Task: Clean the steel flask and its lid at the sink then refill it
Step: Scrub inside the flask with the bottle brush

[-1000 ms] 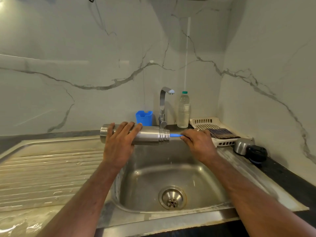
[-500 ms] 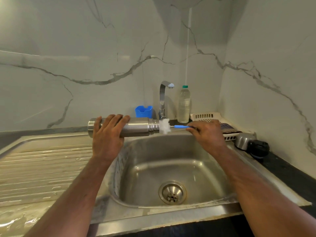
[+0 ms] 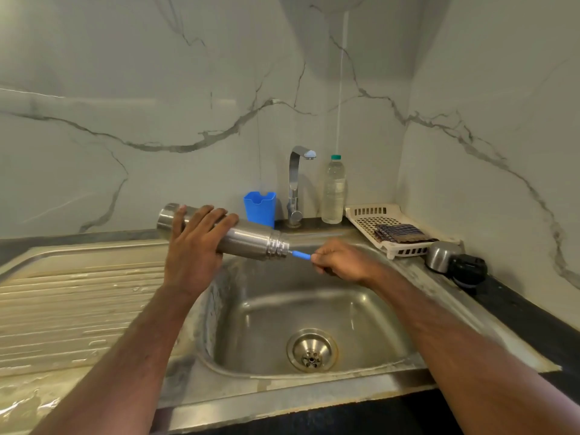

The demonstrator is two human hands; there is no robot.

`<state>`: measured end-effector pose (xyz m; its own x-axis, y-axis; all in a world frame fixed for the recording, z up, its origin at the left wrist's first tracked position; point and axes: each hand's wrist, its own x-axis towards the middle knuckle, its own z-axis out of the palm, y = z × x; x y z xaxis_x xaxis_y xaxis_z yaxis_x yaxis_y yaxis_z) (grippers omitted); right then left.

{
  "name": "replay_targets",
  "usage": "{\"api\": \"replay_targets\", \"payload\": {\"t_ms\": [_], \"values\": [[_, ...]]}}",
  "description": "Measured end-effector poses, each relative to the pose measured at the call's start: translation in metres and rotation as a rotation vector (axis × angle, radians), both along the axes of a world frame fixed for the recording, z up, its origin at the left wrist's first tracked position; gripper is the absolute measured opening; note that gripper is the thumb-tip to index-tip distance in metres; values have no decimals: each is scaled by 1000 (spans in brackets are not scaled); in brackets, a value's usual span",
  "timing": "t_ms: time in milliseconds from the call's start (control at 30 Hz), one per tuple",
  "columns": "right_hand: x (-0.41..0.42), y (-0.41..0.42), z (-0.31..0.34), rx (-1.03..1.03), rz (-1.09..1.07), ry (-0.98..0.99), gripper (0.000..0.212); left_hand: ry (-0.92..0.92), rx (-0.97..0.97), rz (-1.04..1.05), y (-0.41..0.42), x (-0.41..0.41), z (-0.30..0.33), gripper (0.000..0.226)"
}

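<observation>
**One flask, one brush, two hands over the sink**

There is one steel flask point(image 3: 248, 241), and it is held above the left rim of the sink point(image 3: 314, 312), lying almost flat with its open mouth pointing right and a little down. The left hand point(image 3: 194, 246) grips it around the middle; four fingers point(image 3: 204, 215) curl over the top of the body, and the thumb is hidden behind it.

One brush is in use. Only a short blue piece of its handle point(image 3: 301, 254) shows, between the mouth of the flask and the right hand point(image 3: 342, 259); the head of the brush is inside the flask. The fingers of the right hand are closed tightly around the handle, with the fingertips point(image 3: 315, 258) just beside the blue part.

On the desk at the right lie two lid parts, touching each other: one steel cup point(image 3: 441, 254) and one black stopper point(image 3: 469, 268). Behind them stands one white basket point(image 3: 370, 215) with one folded cloth point(image 3: 401, 233) in it.

At the back of the sink there is one tap point(image 3: 296, 183), one blue holder point(image 3: 260, 205) at its left, and one clear plastic bottle point(image 3: 333, 189) with a green cap at its right. The sink has one round drain point(image 3: 311, 350).
</observation>
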<state>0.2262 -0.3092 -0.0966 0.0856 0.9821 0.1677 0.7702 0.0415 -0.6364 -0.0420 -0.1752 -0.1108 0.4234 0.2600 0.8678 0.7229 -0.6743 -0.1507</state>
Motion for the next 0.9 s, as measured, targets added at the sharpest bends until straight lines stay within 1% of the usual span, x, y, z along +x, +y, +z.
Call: {"api": "replay_targets", "payload": {"t_ms": [33,67,133,167,200,233,333,400,500,567,633,667,700,767,800,833,900], "values": [[0,-1,-1,19,19,28,34,16,5,-25,-1,3,0,68],[6,-1,-3,116,2,-73,31,22,0,-39,-3,6,1,69],[25,-2,-5,416,-115,-425,30,5,-44,-46,-4,9,3,73],[35,-3,-2,547,-177,-569,34,-13,-79,-49,-4,9,3,75],[42,-4,3,645,-220,-658,36,-29,-114,-51,-4,7,3,77],[45,-5,7,721,-256,-716,35,-45,-145,-52,-3,5,3,78],[29,-3,5,885,-303,-856,17,-89,-205,-51,0,-2,3,79],[13,3,2,877,-281,-864,13,-92,-209,-44,0,-3,3,78],[3,11,0,792,-279,-855,31,-79,-193,-48,-3,0,5,79],[7,10,0,674,-235,-829,40,-64,-183,-40,-6,1,6,79],[16,7,3,569,-177,-757,32,-61,-191,-29,-6,1,6,79],[18,5,4,584,-142,-730,27,-66,-206,-28,-5,0,4,79],[19,4,5,651,-127,-736,22,-75,-226,-32,-3,-1,2,79],[20,5,8,808,-195,-820,11,-93,-259,-44,-2,-1,0,79],[20,5,10,847,-237,-855,8,-102,-270,-48,-2,0,-1,79],[19,5,12,873,-257,-878,8,-113,-279,-51,-2,0,-1,79],[18,7,15,882,-262,-907,21,-123,-289,-49,-1,-2,1,79]]}}
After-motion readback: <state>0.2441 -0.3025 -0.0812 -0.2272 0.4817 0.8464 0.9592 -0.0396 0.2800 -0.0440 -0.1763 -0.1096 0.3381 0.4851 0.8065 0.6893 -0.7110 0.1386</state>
